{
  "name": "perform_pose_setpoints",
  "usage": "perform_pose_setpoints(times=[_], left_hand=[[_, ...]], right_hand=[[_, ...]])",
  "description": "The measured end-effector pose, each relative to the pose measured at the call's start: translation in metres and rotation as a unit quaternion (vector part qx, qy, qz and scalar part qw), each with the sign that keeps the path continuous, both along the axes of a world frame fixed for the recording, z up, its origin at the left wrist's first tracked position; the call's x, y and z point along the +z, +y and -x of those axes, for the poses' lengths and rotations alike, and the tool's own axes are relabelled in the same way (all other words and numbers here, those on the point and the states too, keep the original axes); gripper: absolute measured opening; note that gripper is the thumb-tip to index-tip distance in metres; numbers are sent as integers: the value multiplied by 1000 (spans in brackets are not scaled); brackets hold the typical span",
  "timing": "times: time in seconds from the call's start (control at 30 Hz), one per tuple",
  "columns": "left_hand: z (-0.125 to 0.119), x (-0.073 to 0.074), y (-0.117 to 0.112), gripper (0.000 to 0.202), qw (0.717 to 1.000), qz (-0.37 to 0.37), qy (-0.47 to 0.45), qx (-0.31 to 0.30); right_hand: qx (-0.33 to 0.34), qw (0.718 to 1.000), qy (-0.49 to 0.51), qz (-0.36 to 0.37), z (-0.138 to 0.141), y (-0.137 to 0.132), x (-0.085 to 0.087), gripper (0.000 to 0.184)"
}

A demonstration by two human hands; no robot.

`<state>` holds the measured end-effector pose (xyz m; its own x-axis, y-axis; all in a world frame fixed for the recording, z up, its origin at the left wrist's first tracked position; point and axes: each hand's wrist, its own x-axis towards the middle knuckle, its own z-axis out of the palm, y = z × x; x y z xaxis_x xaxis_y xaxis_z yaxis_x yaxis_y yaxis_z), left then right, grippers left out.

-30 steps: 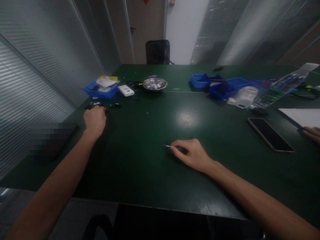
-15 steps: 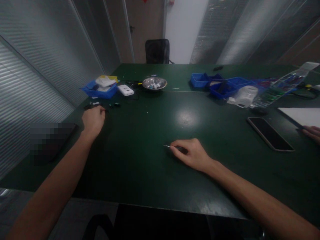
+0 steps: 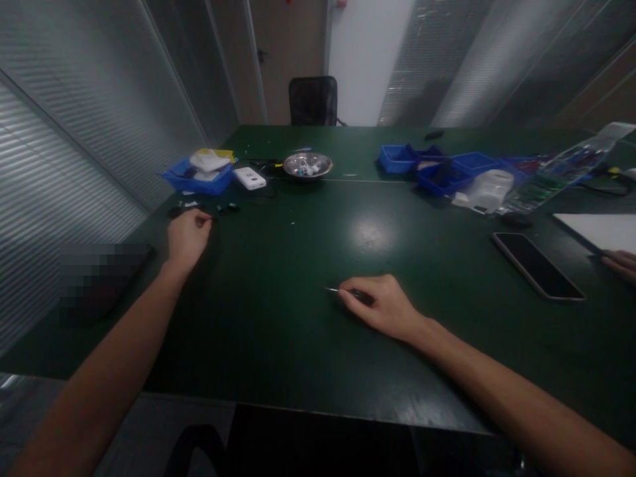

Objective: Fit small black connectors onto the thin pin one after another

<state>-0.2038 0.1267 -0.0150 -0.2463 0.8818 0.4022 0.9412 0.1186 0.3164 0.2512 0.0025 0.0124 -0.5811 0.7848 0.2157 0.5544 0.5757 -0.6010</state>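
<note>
My right hand (image 3: 382,305) rests on the green table (image 3: 278,358), its fingers closed around a slim tool with a thin metal tip (image 3: 331,289). The tip points left; the palm hides most of the tool. Farther off at the left, my left hand (image 3: 187,237) has thumb and forefinger pinched together beside small dark parts (image 3: 229,208). Whatever may be in that pinch is too small to make out. Behind the left hand lie small pale pieces (image 3: 189,204) and a dark item, partly covered by the hand.
A blue bin (image 3: 199,180), a white device (image 3: 250,177) and a metal bowl (image 3: 308,173) holding small pieces stand at the back. Rightward are blue trays (image 3: 396,159), a plastic bottle (image 3: 556,173) lying tilted, a phone (image 3: 539,266) and another person's hand (image 3: 621,262).
My left hand has shifted slightly to the right, its fingers still pinched. My right hand and its tool look almost unmoved.
</note>
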Motion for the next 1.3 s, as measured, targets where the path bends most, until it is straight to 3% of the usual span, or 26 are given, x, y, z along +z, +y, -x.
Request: perform_pose_setpoints(times=[0.13,0.27,0.5,0.67,1.17,1.3], left_hand=[[-16,3,-4,21,998,6,-27,-50],[-53,10,-16,21,987,8,-45,-151],[-128,25,-52,18,939,17,-105,-328],[-162,28,-74,15,897,46,-137,-418],[-192,24,-100,13,794,102,-121,-587],[-193,23,-100,12,783,125,-114,-599]], right_hand=[[-1,1000,-2,-5,1,0,-1,29],[0,1000,4,-15,1,1,-2,27],[3,1000,8,-18,-2,1,-1,27],[-2,999,14,-32,-1,2,-2,25],[-1,999,11,-34,-1,5,-6,24],[-7,1000,4,-25,-2,4,-6,24]])
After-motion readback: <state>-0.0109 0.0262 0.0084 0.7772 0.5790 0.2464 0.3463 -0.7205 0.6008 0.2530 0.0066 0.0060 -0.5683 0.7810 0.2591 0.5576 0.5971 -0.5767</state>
